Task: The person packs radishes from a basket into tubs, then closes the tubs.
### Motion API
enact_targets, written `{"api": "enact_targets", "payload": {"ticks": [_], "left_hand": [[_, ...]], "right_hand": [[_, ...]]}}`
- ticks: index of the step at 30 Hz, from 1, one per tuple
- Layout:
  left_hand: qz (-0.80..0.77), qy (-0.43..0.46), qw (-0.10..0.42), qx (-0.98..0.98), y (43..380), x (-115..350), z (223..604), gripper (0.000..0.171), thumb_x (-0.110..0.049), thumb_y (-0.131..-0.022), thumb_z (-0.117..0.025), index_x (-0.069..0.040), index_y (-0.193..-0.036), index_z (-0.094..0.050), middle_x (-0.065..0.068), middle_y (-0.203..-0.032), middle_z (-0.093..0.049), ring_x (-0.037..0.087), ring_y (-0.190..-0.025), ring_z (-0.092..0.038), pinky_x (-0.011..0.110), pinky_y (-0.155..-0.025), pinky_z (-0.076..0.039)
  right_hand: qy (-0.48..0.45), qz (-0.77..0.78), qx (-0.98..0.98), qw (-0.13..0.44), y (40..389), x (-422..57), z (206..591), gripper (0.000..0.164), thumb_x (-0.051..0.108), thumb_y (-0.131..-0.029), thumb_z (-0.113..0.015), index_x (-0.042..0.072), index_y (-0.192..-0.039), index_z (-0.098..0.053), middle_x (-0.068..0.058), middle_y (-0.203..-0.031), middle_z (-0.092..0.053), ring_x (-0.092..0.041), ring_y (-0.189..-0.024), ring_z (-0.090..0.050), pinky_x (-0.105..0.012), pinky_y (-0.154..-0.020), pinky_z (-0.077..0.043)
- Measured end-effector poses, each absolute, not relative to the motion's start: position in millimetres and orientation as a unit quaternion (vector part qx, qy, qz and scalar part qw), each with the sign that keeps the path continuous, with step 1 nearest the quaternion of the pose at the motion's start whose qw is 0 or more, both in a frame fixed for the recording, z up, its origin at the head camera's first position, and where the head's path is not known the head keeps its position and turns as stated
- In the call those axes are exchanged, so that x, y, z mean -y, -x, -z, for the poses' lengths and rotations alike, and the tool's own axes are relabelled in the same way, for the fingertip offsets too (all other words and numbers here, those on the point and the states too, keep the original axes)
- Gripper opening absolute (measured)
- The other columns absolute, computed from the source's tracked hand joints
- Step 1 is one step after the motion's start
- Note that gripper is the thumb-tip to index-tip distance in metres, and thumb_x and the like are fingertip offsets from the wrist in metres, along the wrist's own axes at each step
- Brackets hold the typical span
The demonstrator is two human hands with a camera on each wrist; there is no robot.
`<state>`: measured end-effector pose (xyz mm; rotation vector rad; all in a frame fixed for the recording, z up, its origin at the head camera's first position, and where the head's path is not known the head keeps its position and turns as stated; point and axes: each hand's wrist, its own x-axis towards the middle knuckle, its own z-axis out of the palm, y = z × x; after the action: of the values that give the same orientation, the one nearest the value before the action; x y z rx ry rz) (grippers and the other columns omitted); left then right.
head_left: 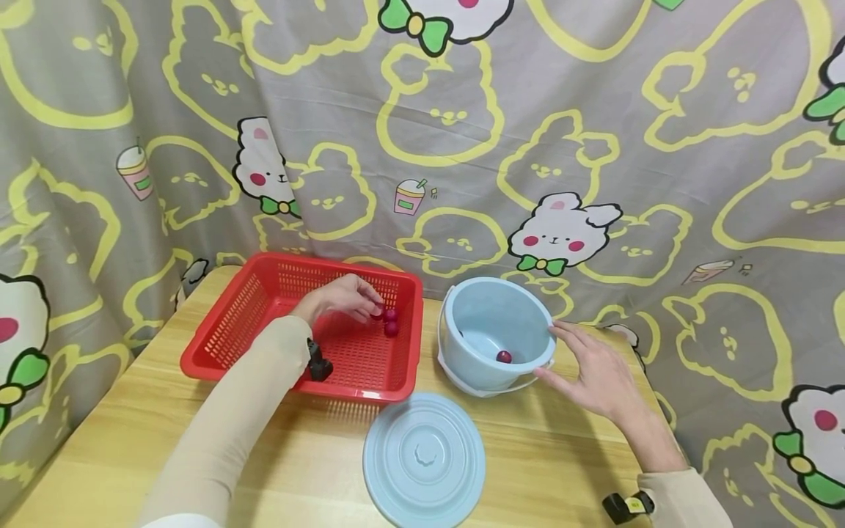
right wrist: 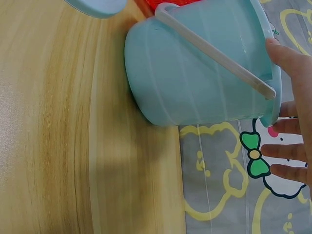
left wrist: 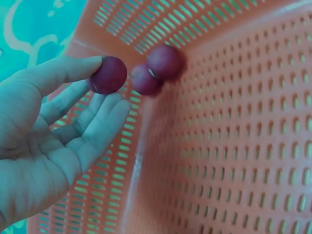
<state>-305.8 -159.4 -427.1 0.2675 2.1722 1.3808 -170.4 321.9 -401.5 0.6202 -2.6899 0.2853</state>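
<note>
My left hand (head_left: 345, 297) is inside the red plastic basket (head_left: 218, 348), near its right end. Thumb and fingertips pinch a dark red plum (left wrist: 109, 75), seen clearly in the left wrist view. Close beyond it, two more plums (left wrist: 166, 62) lie together in the basket's corner. On the right stands a light blue bucket (head_left: 485, 370) with one plum (head_left: 504, 356) visible at its bottom. My right hand (head_left: 597, 374) touches the bucket's rim with thumb and fingertips, its fingers extended, as the right wrist view also shows.
A round light blue lid (head_left: 425, 458) lies flat on the wooden table (head_left: 548, 455), in front of the basket and bucket. The bucket's white handle (right wrist: 214, 53) hangs down along its side. A patterned grey curtain (head_left: 455, 95) hangs behind the table.
</note>
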Motion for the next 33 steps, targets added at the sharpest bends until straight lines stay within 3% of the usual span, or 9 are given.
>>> {"api": "enact_targets", "payload": {"ticks": [21,33], "left_hand": [[-0.549,-0.109,0.238,-0.794,294.9,144.3,401.3,0.039,-0.013,-0.095,-0.079,0.001,-0.130,-0.070,0.020,-0.129,-0.073,0.044,-0.121,-0.071,0.054,-0.105,-0.058],[-0.564,-0.127,0.231,-0.782,285.6,117.3,378.3,0.035,-0.012,-0.094,-0.080,-0.002,-0.126,-0.072,0.018,-0.126,-0.074,0.041,-0.114,-0.075,0.056,-0.106,-0.058]], "right_hand": [[-0.215,-0.098,0.956,0.174,170.0,-321.6,400.7,0.077,0.054,-0.083,-0.084,0.011,-0.143,-0.062,-0.015,-0.148,-0.064,-0.042,-0.127,-0.066,-0.064,-0.087,-0.059],[-0.215,-0.101,0.956,0.174,170.5,-321.3,401.2,0.078,0.055,-0.083,-0.084,0.011,-0.144,-0.062,-0.015,-0.149,-0.063,-0.042,-0.129,-0.065,-0.065,-0.089,-0.058]]}}
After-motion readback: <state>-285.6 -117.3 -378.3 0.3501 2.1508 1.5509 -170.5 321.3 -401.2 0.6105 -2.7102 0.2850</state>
